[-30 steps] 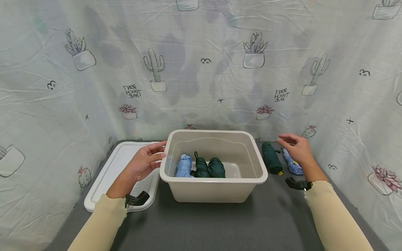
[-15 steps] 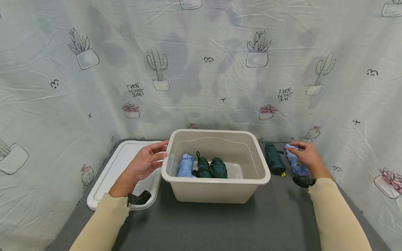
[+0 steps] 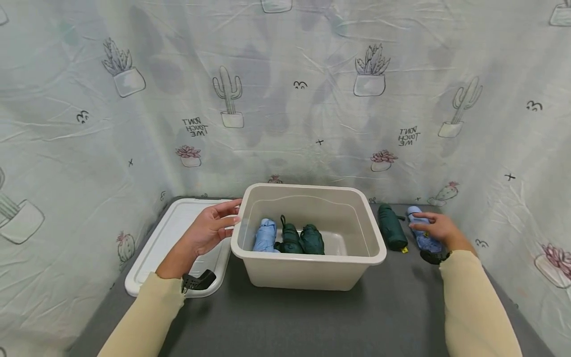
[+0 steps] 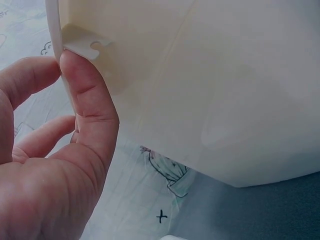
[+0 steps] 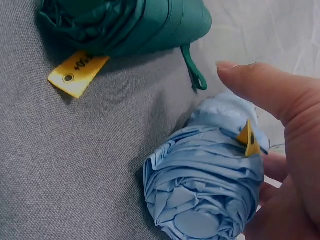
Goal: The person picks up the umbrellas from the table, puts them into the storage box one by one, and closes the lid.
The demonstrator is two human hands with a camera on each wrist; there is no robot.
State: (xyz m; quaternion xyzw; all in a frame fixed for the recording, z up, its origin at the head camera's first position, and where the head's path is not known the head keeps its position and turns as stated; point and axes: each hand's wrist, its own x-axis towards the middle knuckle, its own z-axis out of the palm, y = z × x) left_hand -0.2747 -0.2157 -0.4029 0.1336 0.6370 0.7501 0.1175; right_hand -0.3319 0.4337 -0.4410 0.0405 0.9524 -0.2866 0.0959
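Observation:
A beige plastic storage bin (image 3: 308, 272) stands in the middle of the table, with a light blue folded umbrella (image 3: 265, 235) and two dark green folded umbrellas (image 3: 291, 239) (image 3: 312, 240) inside. My left hand (image 3: 210, 230) holds the bin's left rim; in the left wrist view its fingertips meet at the lip (image 4: 56, 30). My right hand (image 3: 441, 230) is over a blue folded umbrella (image 5: 200, 175) at the right. There the thumb (image 5: 255, 82) stands apart from the umbrella, while the other fingers are partly hidden behind it. A yellow tag (image 5: 250, 139) hangs on it.
Another dark green folded umbrella (image 3: 392, 228) with a yellow tag (image 5: 77, 74) and a wrist loop (image 5: 194, 70) lies between the bin and the blue one. A white lid (image 3: 167, 238) lies left of the bin. A patterned curtain (image 3: 308, 114) closes off the back and sides.
My right hand has moved right and down from above the gap beside the green umbrella to the blue umbrella. The left hand keeps its place at the rim. The view has shifted slightly.

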